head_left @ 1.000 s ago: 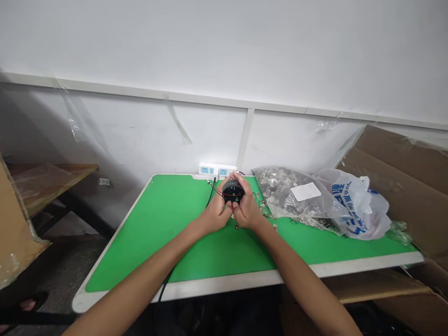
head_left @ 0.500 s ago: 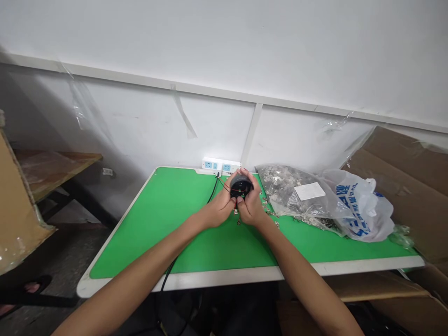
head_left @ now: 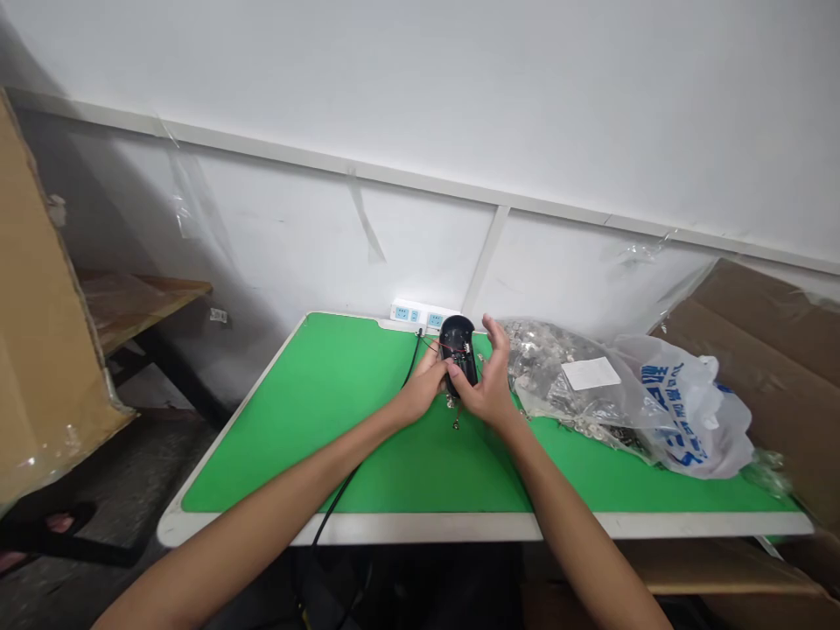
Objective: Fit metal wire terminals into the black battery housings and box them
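A black plastic housing (head_left: 458,331), long with a rounded top end, stands tilted above the table with its hollow inside towards me. Thin red and dark wires run across the inside, and small metal terminals (head_left: 455,423) dangle below it. My left hand (head_left: 425,382) is closed around the left side of the housing. The thumb of my right hand (head_left: 489,385) lies on the lower part of the housing, while its fingers stretch up, apart from the right side. Small parts inside are too small to make out.
Behind the hands, a white power strip (head_left: 415,315) with a black cable (head_left: 347,479) sits by the wall. To the right lie a clear bag of metal parts (head_left: 542,346) and a white plastic bag (head_left: 705,420) on the green table (head_left: 282,429). Cardboard (head_left: 754,350) leans at the right.
My right hand's fingers have lifted off the housing's upper end and spread out to the right. The housing now shows its longer inner side. The view has shifted slightly.
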A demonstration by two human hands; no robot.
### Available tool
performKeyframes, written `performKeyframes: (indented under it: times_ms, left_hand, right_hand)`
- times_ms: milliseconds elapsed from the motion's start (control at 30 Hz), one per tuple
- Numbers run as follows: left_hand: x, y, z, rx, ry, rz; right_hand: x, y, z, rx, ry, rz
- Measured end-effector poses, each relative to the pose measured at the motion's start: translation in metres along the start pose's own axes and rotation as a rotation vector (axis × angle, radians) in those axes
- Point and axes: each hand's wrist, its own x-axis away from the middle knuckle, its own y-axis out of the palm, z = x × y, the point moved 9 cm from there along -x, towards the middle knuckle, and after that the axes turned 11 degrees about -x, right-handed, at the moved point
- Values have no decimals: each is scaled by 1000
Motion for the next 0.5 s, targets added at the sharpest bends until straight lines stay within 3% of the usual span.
performKeyframes:
  times_ms: [167, 300, 500]
  left_hand:
    - [-3, -15, -5, 112, -102, 136]
    - [1, -16, -3, 109, -156, 153]
    - [4, -5, -6, 252, -212, 98]
  right_hand:
    - [-11, 4, -5, 83, -98, -152]
    - [-13, 10, 2, 24, -14, -231]
    - [-15, 3, 15, -29, 142, -214]
